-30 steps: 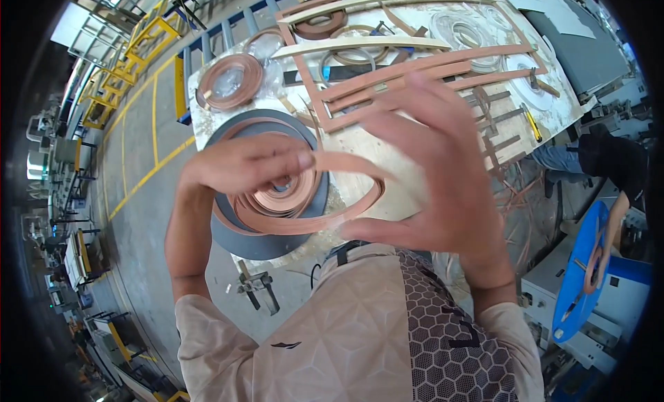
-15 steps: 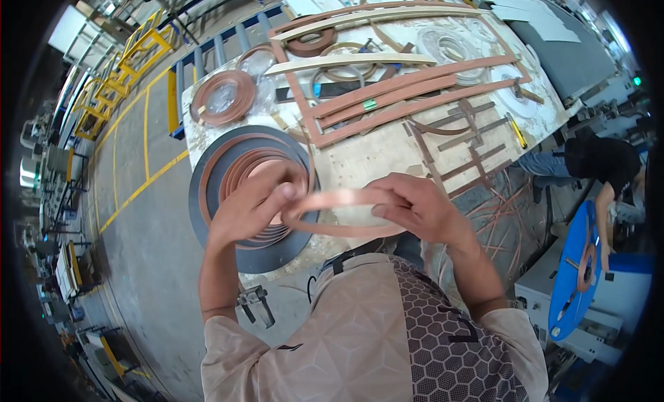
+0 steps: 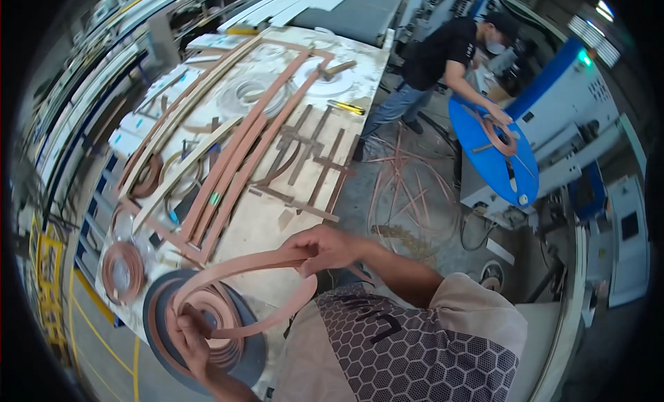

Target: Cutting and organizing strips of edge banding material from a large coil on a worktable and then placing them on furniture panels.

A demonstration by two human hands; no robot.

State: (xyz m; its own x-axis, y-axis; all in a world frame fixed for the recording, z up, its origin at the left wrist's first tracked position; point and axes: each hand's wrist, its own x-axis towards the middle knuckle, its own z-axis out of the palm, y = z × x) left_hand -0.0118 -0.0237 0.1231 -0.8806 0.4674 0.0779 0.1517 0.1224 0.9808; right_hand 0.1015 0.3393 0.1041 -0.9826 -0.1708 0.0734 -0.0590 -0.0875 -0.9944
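Observation:
A loop of pinkish-brown edge-banding strip [image 3: 238, 266] is stretched between my two hands above the near end of the table. My left hand [image 3: 190, 338] grips its lower left part, over the coil. Farther right, my right hand [image 3: 319, 250] has its fingers closed around the other side of the loop. Below my left hand, a wound coil of the same brown strip [image 3: 225, 305] rests on a round dark grey disc [image 3: 254, 343]. My left hand and the loop hide part of the coil.
The worktable [image 3: 266, 225] bears long brown strips [image 3: 242, 149], a smaller brown coil [image 3: 123, 270], white rolls [image 3: 252, 94] and a yellow cutter [image 3: 346, 107]. Loose strips [image 3: 401, 187] litter the floor. On the right, a co-worker [image 3: 443, 56] reaches over a blue oval reel [image 3: 494, 153].
My view has swung to the right, bringing the co-worker and blue reel further in. The strip loop is spread wider, with my hands farther apart.

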